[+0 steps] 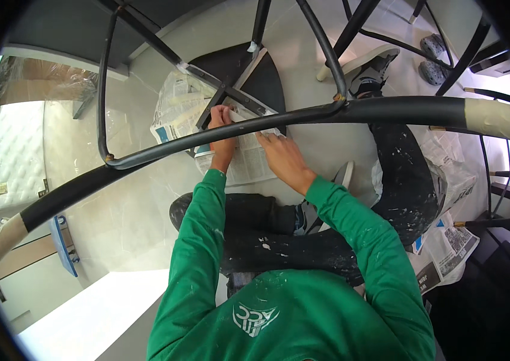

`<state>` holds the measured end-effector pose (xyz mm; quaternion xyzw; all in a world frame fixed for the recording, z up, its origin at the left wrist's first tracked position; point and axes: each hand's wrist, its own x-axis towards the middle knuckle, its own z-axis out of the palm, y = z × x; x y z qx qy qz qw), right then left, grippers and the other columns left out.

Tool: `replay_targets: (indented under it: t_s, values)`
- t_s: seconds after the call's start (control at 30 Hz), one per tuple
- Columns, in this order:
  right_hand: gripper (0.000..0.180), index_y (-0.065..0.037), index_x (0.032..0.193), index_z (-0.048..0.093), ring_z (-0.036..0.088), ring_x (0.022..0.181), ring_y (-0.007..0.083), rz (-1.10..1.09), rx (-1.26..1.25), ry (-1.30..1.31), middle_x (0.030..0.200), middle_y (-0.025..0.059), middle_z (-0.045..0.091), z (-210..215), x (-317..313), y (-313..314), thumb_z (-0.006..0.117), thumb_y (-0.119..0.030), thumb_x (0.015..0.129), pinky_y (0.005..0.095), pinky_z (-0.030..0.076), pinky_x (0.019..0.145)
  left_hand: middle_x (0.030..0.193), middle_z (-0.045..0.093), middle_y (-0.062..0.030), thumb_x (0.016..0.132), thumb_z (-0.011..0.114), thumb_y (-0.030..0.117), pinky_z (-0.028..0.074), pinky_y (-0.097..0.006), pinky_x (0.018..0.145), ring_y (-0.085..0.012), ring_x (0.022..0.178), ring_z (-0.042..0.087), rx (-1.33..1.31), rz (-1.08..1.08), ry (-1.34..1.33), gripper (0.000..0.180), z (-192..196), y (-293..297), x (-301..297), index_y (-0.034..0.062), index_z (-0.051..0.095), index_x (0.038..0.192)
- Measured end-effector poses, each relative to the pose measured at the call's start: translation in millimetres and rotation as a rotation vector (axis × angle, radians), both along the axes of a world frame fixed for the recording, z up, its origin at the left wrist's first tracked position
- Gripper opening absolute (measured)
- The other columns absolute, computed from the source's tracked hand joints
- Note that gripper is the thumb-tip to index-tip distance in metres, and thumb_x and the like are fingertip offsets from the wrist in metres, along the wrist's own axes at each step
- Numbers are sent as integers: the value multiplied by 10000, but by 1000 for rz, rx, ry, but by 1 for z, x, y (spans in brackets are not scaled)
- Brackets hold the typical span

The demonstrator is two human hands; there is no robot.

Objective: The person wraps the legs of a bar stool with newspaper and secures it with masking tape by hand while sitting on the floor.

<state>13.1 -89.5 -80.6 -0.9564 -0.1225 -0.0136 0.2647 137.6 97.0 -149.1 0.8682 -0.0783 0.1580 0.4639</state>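
Note:
An upturned black chair or stool lies on the floor, its dark seat (270, 84) crossed by a metal frame (223, 90). Its legs rise toward me and join a curved black tube (219, 135) that passes above my hands. A sheet of newspaper (244, 162) spreads along the seat's near edge. My left hand (223, 141) is closed, pinching the paper's edge beside the frame; the tube partly covers it. To its right, my right hand (288, 159) rests with fingers stretched against the same edge. Whether there is tape under the fingertips I cannot tell.
Masking tape (495, 117) wraps the curved tube's right end. More black metal legs (486, 174) stand at the right. Crumpled newspaper (447, 253) lies beside my leg, and grey clogs (432, 60) sit farther back. Plastic-wrapped panels (44, 90) stand at the left.

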Motion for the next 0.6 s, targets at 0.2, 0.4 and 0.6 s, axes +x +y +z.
replay_targets:
  t_s: [0.2,0.4,0.6]
  values:
    - [479,31,1381,596,725,904,364,7,36,-77,1088,188,705,-9,1,0,563,-32,908,481,579,809,901,692,-193,1078,589,128,546,-406,696,-316,773,700,110,31,-101,126,18,-9,-3,3,594,1064]
    - [455,61,1348,600,733,940,365,-33,58,-50,1090,210,714,-2,3,-5,565,-15,901,463,589,809,1067,637,-210,1049,614,101,547,-439,772,-364,887,664,183,5,-204,124,48,-22,-7,-23,623,1045]
    - [473,58,1356,600,748,922,353,-33,13,23,1074,217,719,3,13,4,578,-11,888,453,597,811,1064,648,-198,1048,620,124,544,-435,768,-374,903,663,146,-39,-133,136,43,-10,-2,-5,637,1087]
